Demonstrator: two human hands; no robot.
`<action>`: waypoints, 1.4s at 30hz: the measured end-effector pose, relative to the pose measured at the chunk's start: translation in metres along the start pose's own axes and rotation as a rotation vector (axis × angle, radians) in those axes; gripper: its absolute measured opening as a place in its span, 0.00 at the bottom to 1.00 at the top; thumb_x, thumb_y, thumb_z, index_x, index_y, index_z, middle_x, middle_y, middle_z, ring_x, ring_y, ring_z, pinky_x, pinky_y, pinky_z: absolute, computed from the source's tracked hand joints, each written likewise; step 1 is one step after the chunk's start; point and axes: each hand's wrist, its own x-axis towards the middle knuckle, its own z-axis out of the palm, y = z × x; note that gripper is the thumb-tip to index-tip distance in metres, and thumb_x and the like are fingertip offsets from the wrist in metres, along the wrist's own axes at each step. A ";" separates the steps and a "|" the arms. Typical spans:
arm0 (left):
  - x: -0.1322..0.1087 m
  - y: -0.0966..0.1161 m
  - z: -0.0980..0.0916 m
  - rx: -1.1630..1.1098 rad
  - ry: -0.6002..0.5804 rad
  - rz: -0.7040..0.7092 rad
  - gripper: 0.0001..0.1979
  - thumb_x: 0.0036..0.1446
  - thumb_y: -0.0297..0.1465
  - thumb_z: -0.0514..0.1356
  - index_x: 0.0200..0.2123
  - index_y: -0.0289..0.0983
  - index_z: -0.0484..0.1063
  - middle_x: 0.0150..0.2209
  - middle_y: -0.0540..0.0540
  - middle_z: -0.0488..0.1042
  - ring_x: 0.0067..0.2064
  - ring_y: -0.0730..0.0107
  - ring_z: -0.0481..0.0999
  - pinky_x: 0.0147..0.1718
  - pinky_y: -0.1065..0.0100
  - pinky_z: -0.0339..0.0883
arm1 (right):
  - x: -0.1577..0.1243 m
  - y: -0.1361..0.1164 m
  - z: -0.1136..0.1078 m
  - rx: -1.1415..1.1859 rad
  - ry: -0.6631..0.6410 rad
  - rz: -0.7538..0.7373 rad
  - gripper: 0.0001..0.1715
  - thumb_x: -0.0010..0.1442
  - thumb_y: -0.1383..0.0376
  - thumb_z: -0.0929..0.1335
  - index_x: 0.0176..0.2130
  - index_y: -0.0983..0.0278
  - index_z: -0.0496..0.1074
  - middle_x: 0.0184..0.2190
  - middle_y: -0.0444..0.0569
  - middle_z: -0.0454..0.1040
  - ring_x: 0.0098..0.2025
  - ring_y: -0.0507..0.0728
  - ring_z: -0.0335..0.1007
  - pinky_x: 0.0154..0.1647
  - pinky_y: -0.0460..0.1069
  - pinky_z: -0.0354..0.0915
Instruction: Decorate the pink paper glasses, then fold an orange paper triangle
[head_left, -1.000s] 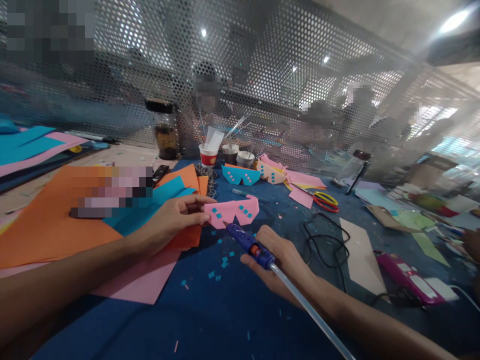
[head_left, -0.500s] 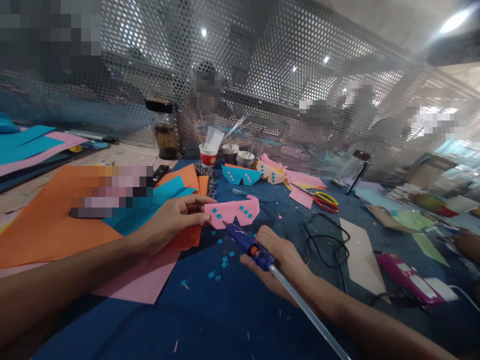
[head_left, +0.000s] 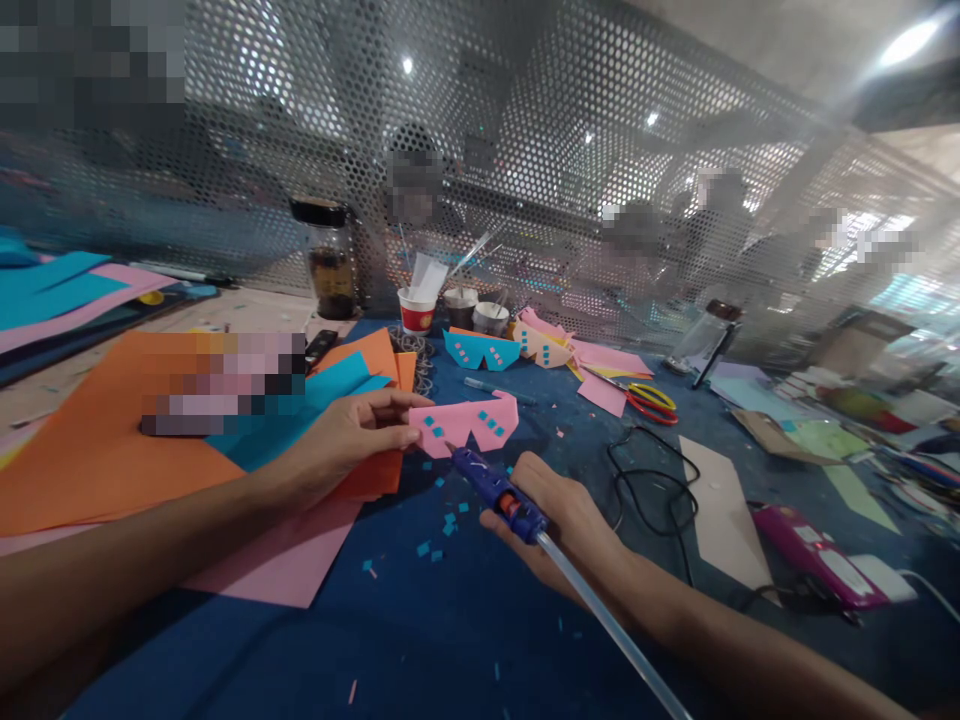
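Between the thumb and fingers of my left hand [head_left: 367, 432] is the left end of a pink paper pair of glasses [head_left: 457, 418], dotted with small blue squares. My right hand [head_left: 559, 510] is wrapped round a blue glue gun [head_left: 495, 490], a long clear glue stick [head_left: 607, 620] jutting from its back. The gun's nozzle points at the lower left part of the pink glasses; whether it touches cannot be seen. Small blue paper squares [head_left: 448, 525] lie scattered on the dark blue table below. Behind stand a blue paper pair [head_left: 481, 350] and a peach paper pair [head_left: 541, 346].
Orange sheets [head_left: 97, 430] and a pink sheet [head_left: 285, 560] lie under my left forearm. Scissors [head_left: 651, 402], a black cable [head_left: 652, 490] and a magenta device [head_left: 817, 555] are to the right. Paper cups [head_left: 417, 310] and a jar [head_left: 330, 265] stand by the perforated metal screen [head_left: 510, 150].
My hands, the pink glasses and the glue gun have hardly moved. Another person's hand at the far right edge has gone out of view.
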 end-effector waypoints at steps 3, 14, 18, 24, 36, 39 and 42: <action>0.001 -0.001 0.000 0.000 0.008 0.002 0.24 0.49 0.40 0.78 0.50 0.43 0.85 0.40 0.45 0.86 0.43 0.59 0.84 0.46 0.61 0.80 | -0.001 0.002 0.001 0.007 0.002 0.000 0.12 0.72 0.61 0.70 0.39 0.58 0.63 0.37 0.42 0.67 0.31 0.52 0.65 0.31 0.48 0.56; -0.001 0.002 0.000 -0.001 0.005 0.004 0.24 0.50 0.40 0.78 0.51 0.43 0.85 0.41 0.46 0.86 0.45 0.59 0.84 0.49 0.61 0.78 | -0.002 0.001 0.000 0.004 0.015 -0.005 0.12 0.71 0.62 0.71 0.38 0.59 0.64 0.36 0.42 0.67 0.30 0.51 0.63 0.31 0.48 0.55; 0.000 0.001 0.000 0.011 0.000 0.004 0.24 0.50 0.41 0.77 0.51 0.43 0.85 0.41 0.46 0.86 0.44 0.58 0.84 0.49 0.59 0.79 | -0.001 0.000 0.000 0.017 0.023 -0.011 0.12 0.72 0.62 0.71 0.39 0.59 0.64 0.36 0.42 0.67 0.30 0.51 0.64 0.31 0.47 0.56; 0.001 -0.001 -0.001 0.019 0.014 0.005 0.25 0.49 0.41 0.77 0.50 0.42 0.85 0.40 0.45 0.86 0.45 0.57 0.84 0.49 0.58 0.80 | -0.002 0.001 -0.001 0.018 0.027 -0.024 0.13 0.71 0.63 0.72 0.38 0.59 0.64 0.36 0.42 0.67 0.30 0.50 0.63 0.31 0.48 0.56; -0.006 0.015 0.003 0.063 -0.001 0.002 0.23 0.53 0.41 0.76 0.52 0.41 0.84 0.41 0.43 0.86 0.42 0.58 0.84 0.46 0.59 0.80 | 0.004 -0.007 -0.010 0.116 0.056 0.008 0.12 0.72 0.61 0.70 0.38 0.59 0.64 0.38 0.44 0.70 0.33 0.53 0.67 0.33 0.48 0.61; -0.008 0.018 0.004 0.037 0.001 -0.013 0.23 0.52 0.40 0.76 0.51 0.42 0.84 0.40 0.45 0.86 0.42 0.60 0.83 0.46 0.60 0.79 | 0.005 -0.010 -0.012 0.202 0.070 0.045 0.12 0.71 0.60 0.71 0.37 0.59 0.66 0.38 0.44 0.70 0.34 0.53 0.68 0.34 0.49 0.63; -0.007 0.016 0.004 0.011 -0.008 -0.024 0.23 0.52 0.40 0.77 0.51 0.41 0.84 0.40 0.46 0.86 0.42 0.62 0.83 0.46 0.62 0.78 | 0.006 -0.014 -0.013 0.271 0.076 0.096 0.11 0.70 0.60 0.72 0.37 0.60 0.69 0.39 0.45 0.70 0.35 0.53 0.69 0.36 0.50 0.65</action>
